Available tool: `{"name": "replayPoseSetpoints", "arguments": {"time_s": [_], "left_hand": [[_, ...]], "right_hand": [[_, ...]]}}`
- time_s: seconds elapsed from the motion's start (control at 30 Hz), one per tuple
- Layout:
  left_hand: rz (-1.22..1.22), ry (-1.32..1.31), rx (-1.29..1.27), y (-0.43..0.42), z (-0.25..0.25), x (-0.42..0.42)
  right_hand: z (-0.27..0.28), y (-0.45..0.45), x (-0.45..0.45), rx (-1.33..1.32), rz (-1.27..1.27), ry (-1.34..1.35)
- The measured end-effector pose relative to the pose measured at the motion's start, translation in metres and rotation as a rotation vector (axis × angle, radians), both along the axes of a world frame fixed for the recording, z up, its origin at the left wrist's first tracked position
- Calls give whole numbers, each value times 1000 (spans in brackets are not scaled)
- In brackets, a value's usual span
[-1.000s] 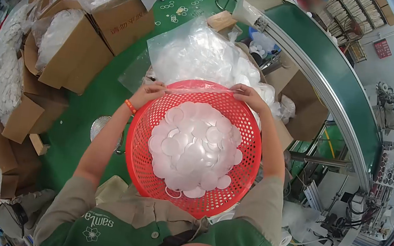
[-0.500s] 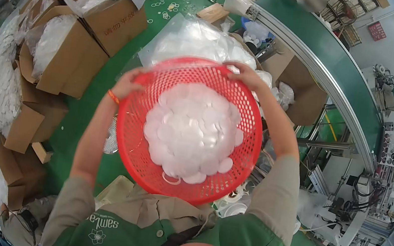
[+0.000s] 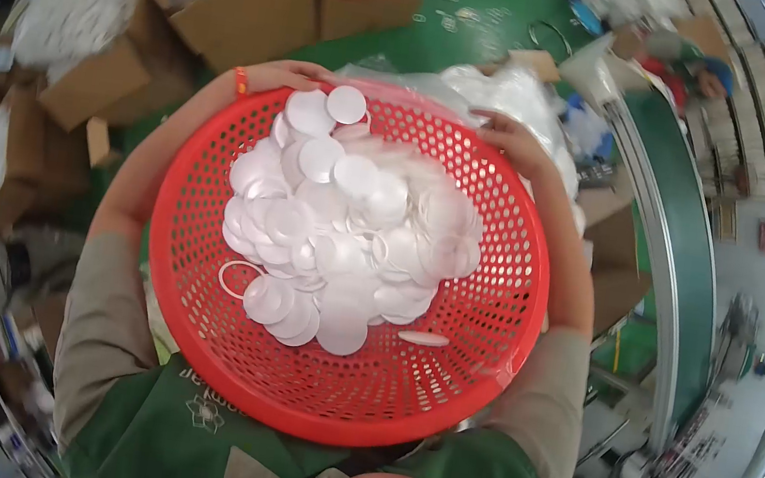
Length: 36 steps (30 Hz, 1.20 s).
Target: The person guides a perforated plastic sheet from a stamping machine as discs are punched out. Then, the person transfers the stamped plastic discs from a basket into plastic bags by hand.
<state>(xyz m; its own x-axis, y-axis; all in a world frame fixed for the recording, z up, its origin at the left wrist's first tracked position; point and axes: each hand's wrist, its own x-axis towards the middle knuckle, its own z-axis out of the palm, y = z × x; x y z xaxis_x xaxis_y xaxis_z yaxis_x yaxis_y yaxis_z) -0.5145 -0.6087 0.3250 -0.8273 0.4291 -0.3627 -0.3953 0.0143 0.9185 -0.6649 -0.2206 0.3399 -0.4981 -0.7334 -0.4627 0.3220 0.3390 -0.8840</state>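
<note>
A round red perforated plastic basket fills the middle of the head view, held in front of my chest. Heaped in it are many thin white discs, some smeared by motion on the right side of the pile. A thin white ring lies at the pile's left edge, and one disc shows nearly edge-on. My left hand, with an orange band at the wrist, grips the far-left rim. On the far-right rim my right hand is closed; part of its fingers is hidden.
Cardboard boxes with clear plastic bags stand at the far left. Beyond the basket lies a white plastic bag. A green conveyor belt runs along the right. Another person is at the upper right. Small rings lie scattered on the green floor.
The basket looks larger and nearer my body. Its discs have shifted from a smooth mound into a looser, uneven heap. Both hands stay on the rim, and the view has turned.
</note>
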Motion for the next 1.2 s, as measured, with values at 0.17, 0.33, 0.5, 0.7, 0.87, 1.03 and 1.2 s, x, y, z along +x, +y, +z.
{"name": "replayPoseSetpoints", "arguments": {"time_s": [0.17, 0.33, 0.5, 0.7, 0.87, 1.03, 1.2], "left_hand": [[152, -109, 44, -31, -58, 52], [228, -192, 33, -30, -77, 79], [345, -172, 148, -26, -117, 110], [384, -213, 166, 0, -168, 152], [377, -281, 275, 17, -203, 177], [346, -143, 33, 2, -189, 184], [427, -267, 249, -13, -192, 196]], "right_hand": [[-74, -57, 23, 89, 45, 178], [-105, -72, 43, 57, -66, -206], [-131, -84, 50, 79, -75, -476], [-154, -74, 73, 153, 216, -326], [-186, -62, 88, 273, 186, -334], [-211, -70, 97, 164, 47, -589], [-233, -79, 115, 101, 74, -544]]}}
